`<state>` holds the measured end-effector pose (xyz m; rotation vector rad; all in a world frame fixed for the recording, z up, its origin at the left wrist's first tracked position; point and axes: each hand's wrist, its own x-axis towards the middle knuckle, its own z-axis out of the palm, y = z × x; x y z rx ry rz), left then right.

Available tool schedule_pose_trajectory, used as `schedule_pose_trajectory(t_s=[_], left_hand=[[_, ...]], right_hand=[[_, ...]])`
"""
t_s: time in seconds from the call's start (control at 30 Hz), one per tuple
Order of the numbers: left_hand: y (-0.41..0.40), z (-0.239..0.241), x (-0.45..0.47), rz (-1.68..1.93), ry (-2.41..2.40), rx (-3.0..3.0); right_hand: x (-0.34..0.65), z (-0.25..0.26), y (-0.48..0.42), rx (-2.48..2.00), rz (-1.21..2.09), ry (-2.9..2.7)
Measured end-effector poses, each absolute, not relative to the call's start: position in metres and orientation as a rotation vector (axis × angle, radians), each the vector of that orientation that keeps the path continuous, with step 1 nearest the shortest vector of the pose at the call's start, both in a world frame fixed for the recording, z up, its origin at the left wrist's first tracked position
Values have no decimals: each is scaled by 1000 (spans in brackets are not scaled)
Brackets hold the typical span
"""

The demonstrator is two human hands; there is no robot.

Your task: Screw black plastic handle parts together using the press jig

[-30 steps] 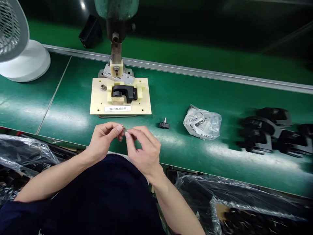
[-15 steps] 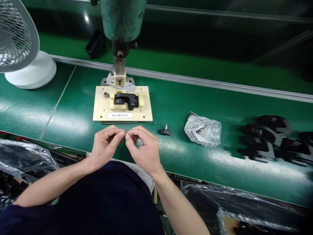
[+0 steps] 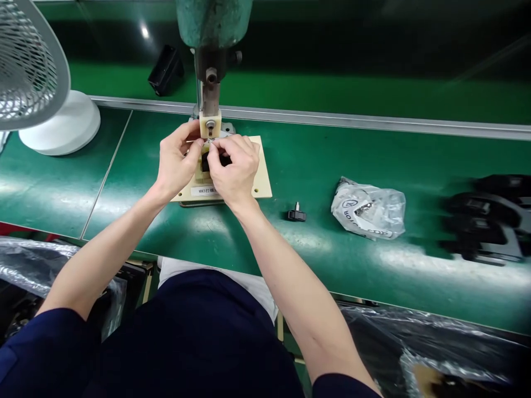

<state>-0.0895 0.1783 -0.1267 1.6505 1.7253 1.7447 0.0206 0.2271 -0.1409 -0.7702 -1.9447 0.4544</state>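
Under the head of a green press (image 3: 213, 22), my left hand (image 3: 178, 160) and my right hand (image 3: 234, 166) meet fingertip to fingertip. Both are closed in a pinch. A small shiny metal piece (image 3: 209, 140) shows at the right fingertips; its kind is too small to tell. What the left fingers hold, if anything, is hidden. Directly above them is the press's cream tip block (image 3: 210, 125). Beneath lies a cream fixture plate (image 3: 262, 179) with a label, holding a black curved part (image 3: 205, 161), mostly covered by my hands.
Right of the fixture, a black knob with a metal stud (image 3: 296, 213) stands on the green bench. Beyond it are a clear plastic bag of small metal parts (image 3: 369, 210) and several black-and-grey parts (image 3: 485, 221). A white fan (image 3: 62, 127) stands left; a black piece (image 3: 166, 71) lies behind.
Both hands have moved forward from the bench's front edge to beneath the press tip, still pinched together. They now cover much of the fixture and its black part. The camera view has shifted slightly.
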Motion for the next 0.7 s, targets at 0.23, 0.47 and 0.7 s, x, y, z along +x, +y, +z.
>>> schedule_pose_trajectory(t_s=[0.23, 0.47, 0.7], left_hand=[[177, -120, -85, 1712, 1773, 1555], [178, -122, -86, 1712, 1786, 1560], [186, -135, -88, 1808, 1836, 1600]], right_hand=[[21, -136, 224, -817, 620, -1907], [17, -138, 222, -827, 588, -1891], [7, -150, 223, -836, 429, -1846]])
